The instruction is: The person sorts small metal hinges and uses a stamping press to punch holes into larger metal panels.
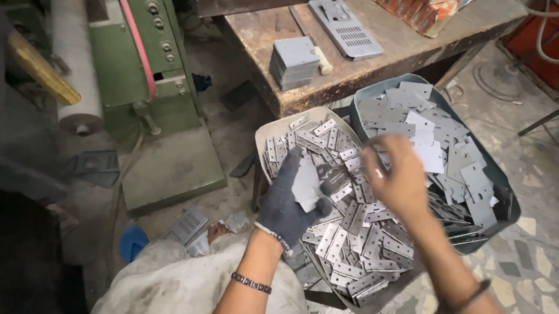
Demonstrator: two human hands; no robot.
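My left hand (285, 199), in a dark knit glove, grips a flat grey metal plate (306, 181) above a beige tray (275, 129) heaped with several small perforated metal strips (359, 236). My bare right hand (400, 177) hovers just to the right over the same tray, fingers curled and blurred; I cannot tell whether it holds anything. Behind it a blue-grey bin (368, 96) is filled with larger cut metal plates (445, 148).
A worn wooden bench (362, 71) at the back carries a stack of grey plates (294, 62), a vented metal panel (345, 28) and boxes. A green press machine (149, 71) stands on the left. Loose metal pieces (191, 226) lie on the floor by my knee.
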